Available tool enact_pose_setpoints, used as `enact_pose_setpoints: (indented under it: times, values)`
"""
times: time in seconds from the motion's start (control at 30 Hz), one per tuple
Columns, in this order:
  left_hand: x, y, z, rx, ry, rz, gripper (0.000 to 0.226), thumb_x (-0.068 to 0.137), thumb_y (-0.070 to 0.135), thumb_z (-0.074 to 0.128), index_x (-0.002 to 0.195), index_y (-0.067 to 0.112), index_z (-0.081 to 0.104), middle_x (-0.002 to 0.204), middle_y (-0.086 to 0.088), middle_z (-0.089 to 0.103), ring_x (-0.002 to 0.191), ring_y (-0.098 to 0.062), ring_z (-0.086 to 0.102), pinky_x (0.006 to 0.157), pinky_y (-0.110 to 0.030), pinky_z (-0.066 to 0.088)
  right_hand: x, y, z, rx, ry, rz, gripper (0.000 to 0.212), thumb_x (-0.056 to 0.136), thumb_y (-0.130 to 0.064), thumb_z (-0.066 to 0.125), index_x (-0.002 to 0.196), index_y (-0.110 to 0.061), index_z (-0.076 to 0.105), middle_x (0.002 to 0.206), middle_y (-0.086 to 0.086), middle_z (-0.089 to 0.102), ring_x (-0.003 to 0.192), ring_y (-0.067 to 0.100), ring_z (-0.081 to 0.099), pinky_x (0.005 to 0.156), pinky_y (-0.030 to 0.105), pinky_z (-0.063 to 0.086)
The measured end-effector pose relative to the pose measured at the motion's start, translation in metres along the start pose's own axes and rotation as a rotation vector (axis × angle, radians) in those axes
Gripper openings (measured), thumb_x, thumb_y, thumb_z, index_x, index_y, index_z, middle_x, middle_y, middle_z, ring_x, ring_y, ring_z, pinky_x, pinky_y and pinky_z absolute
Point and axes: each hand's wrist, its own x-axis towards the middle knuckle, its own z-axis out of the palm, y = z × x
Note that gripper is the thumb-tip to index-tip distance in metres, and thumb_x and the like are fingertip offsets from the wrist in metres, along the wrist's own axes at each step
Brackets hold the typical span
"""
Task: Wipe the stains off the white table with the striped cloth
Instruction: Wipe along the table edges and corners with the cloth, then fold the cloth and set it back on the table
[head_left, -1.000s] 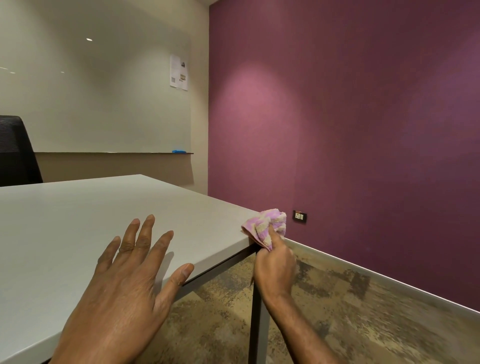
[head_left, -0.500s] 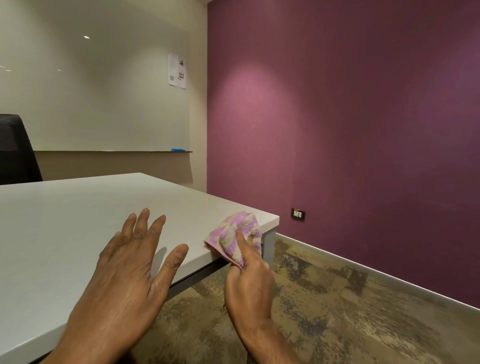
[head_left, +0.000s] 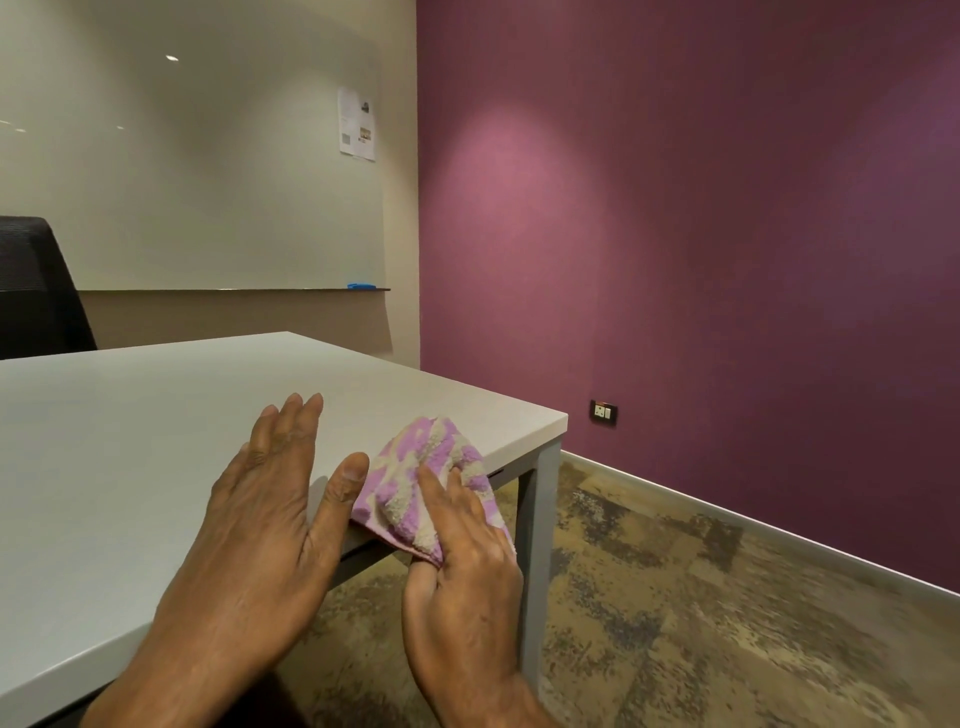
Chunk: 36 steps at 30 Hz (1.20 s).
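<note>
Right hand (head_left: 467, 561) grips the bunched cloth (head_left: 426, 478) against the table (head_left: 130, 441) edge. Left hand (head_left: 260, 519) lies flat, open, empty.

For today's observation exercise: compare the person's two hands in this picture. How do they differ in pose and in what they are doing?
The left hand lies flat and open on the white table, holding nothing; the right hand grips the striped cloth. The left hand rests fully on the top; the right hand works at the table's edge, partly below it. Both are bare and close together.

Left hand (head_left: 260, 525) lies flat, fingers spread; right hand (head_left: 462, 561) closed in a grip.
</note>
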Motion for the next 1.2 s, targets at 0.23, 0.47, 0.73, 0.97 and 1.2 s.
enact_pose_setpoints:
  times: [0.23,0.47,0.73,0.97,1.2]
  values:
    - [-0.002,0.003,-0.003,-0.117,0.032,-0.04,0.091,0.077,0.085,0.007,0.16,0.048,-0.002,0.17,0.02,-0.002,0.145,0.01,-0.008,0.119,-0.025,-0.002,-0.012,-0.01,-0.01,0.133,-0.039,-0.042,0.087,0.075,-0.01,0.042,0.148,-0.057,0.041,0.159,-0.024,0.038,0.148,-0.007,0.028,0.124,0.023,0.019]
    - [-0.003,0.003,-0.002,-0.078,0.031,-0.031,0.09,0.077,0.087,0.006,0.158,0.051,-0.008,0.153,0.033,-0.008,0.141,0.009,-0.007,0.116,-0.026,0.0,0.023,0.018,-0.059,0.737,-0.32,0.277,0.045,0.103,-0.008,0.053,0.096,-0.044,0.078,0.083,-0.008,0.079,0.063,0.002,0.067,0.054,0.016,0.05]
    - [-0.001,0.002,0.001,0.035,0.018,-0.056,0.099,0.073,0.091,0.002,0.16,0.045,-0.008,0.173,0.011,-0.003,0.158,-0.009,-0.003,0.122,-0.034,0.003,0.063,0.052,-0.095,1.172,-0.303,0.319,0.051,0.052,-0.015,0.087,0.103,-0.017,0.082,0.109,0.016,0.079,0.095,0.029,0.078,0.076,0.037,0.064]
    - [0.002,-0.003,0.005,0.145,0.038,-0.017,0.097,0.077,0.089,0.001,0.162,0.041,-0.002,0.172,0.014,-0.004,0.152,0.0,-0.01,0.124,-0.034,0.0,0.083,0.07,-0.105,1.092,-0.122,0.221,0.042,0.065,-0.004,0.082,0.103,-0.02,0.082,0.11,0.007,0.08,0.102,0.023,0.077,0.077,0.03,0.063]
    - [0.005,-0.009,0.008,0.204,0.028,-0.005,0.091,0.081,0.089,0.003,0.157,0.045,0.027,0.171,0.015,0.004,0.158,-0.006,-0.005,0.128,-0.045,0.005,0.096,0.079,-0.09,0.751,0.044,-0.044,0.048,0.096,0.002,0.059,0.122,-0.037,0.071,0.111,-0.018,0.077,0.101,0.004,0.073,0.077,0.024,0.062]
